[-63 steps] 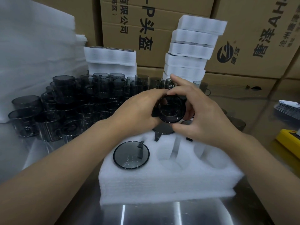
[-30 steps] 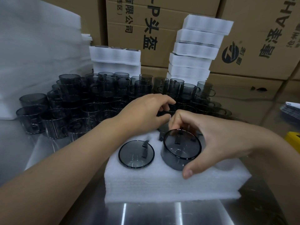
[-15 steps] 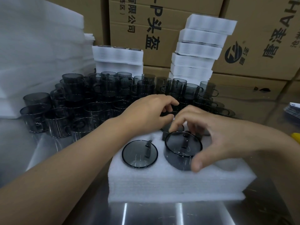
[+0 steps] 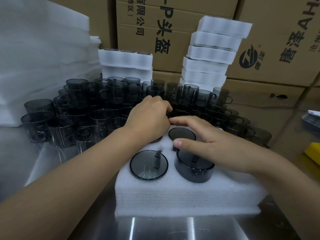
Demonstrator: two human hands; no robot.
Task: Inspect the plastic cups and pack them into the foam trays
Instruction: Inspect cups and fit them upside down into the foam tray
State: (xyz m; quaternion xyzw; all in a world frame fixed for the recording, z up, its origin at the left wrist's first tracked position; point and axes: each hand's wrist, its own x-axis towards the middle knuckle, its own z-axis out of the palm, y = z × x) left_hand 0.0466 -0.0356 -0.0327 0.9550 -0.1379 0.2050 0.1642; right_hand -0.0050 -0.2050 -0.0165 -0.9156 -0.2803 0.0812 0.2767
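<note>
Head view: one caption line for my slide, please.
Right hand rests on a grey cup half-seated in the foam tray; left hand beside it.

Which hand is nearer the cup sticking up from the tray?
Right. The right hand lies over the far rim of the raised cup; the left hand is farther back, at the far edge of the foam tray.
</note>
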